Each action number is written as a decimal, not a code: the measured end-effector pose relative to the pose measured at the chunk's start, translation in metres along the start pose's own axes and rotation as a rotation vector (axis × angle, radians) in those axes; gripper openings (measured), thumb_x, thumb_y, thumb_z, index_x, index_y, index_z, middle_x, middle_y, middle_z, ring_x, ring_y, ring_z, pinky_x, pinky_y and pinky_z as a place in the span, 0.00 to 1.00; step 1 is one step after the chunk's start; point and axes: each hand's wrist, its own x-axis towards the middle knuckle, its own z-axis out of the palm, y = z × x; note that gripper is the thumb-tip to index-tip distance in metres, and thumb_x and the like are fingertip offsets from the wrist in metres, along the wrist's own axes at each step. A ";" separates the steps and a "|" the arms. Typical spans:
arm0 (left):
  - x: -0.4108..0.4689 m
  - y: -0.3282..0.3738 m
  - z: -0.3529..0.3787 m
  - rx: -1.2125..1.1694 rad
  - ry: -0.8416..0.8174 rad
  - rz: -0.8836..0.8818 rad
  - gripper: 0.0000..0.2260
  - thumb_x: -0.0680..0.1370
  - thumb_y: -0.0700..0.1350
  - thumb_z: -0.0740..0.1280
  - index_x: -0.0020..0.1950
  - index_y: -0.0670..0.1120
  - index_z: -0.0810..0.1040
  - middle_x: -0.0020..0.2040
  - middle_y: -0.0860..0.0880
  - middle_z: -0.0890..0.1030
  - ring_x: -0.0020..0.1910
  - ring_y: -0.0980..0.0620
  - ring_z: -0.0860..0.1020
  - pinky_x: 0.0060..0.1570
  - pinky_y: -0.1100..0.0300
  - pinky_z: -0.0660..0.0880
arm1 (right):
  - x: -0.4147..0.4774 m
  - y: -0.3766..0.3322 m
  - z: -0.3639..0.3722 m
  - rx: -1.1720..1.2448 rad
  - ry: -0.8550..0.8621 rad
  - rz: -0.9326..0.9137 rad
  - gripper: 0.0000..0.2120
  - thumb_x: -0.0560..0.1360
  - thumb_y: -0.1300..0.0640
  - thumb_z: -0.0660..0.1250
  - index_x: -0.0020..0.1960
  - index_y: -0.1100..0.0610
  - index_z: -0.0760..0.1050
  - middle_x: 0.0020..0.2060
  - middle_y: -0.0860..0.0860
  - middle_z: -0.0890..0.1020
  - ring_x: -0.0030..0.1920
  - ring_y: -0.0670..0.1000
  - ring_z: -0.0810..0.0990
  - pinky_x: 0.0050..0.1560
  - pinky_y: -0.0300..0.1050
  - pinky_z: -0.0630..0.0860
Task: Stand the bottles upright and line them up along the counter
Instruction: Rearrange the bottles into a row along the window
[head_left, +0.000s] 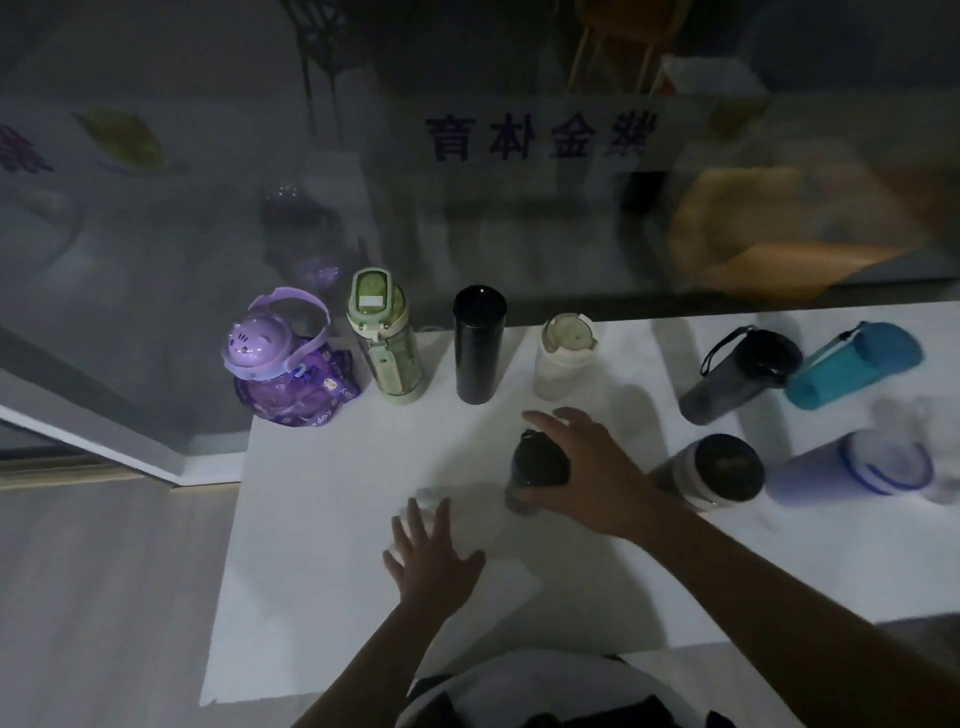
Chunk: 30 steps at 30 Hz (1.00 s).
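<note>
Bottles in the row: four stand upright along the glass at the upper middle of the frame: purple cat-faced jug (283, 364), green flip-lid bottle (387, 338), black flask (479, 344), pale clear bottle (563, 356).
Dark bottle (537, 470): centre of the frame, upright on the white counter (322, 545), black cap.
Right hand (587, 467): fingers wrapped around the dark bottle from the right.
Left hand (431, 556): spread flat, palm down, over a small white bottle (426, 501); whether it grips it cannot be told.
Bottles at right: grey strap bottle (737, 374) and blue bottle (852, 364) lie on their sides; black-lidded one (711, 470) and lilac one (852, 467) tilted, blurred.
Writing: "day" on the purple jug's band; mirrored dark characters (540, 136) on the glass.
</note>
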 end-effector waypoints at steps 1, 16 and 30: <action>0.003 0.003 0.000 -0.002 -0.004 0.036 0.38 0.75 0.61 0.64 0.79 0.58 0.46 0.80 0.47 0.37 0.78 0.41 0.37 0.75 0.38 0.45 | -0.003 -0.002 0.006 -0.010 0.001 0.005 0.41 0.66 0.37 0.72 0.73 0.39 0.56 0.74 0.49 0.61 0.72 0.55 0.64 0.69 0.55 0.68; 0.022 0.020 0.014 0.267 -0.145 0.242 0.41 0.74 0.64 0.63 0.78 0.61 0.40 0.78 0.46 0.31 0.75 0.36 0.31 0.72 0.35 0.38 | 0.015 0.029 -0.108 0.083 0.200 0.259 0.35 0.64 0.54 0.78 0.68 0.47 0.70 0.57 0.45 0.75 0.55 0.49 0.74 0.55 0.42 0.71; 0.021 0.048 0.021 0.275 -0.127 0.109 0.45 0.70 0.70 0.64 0.74 0.68 0.35 0.77 0.45 0.29 0.74 0.33 0.30 0.69 0.28 0.41 | 0.103 0.110 -0.144 0.008 0.246 0.232 0.38 0.60 0.57 0.78 0.67 0.50 0.69 0.61 0.57 0.74 0.57 0.59 0.77 0.54 0.51 0.76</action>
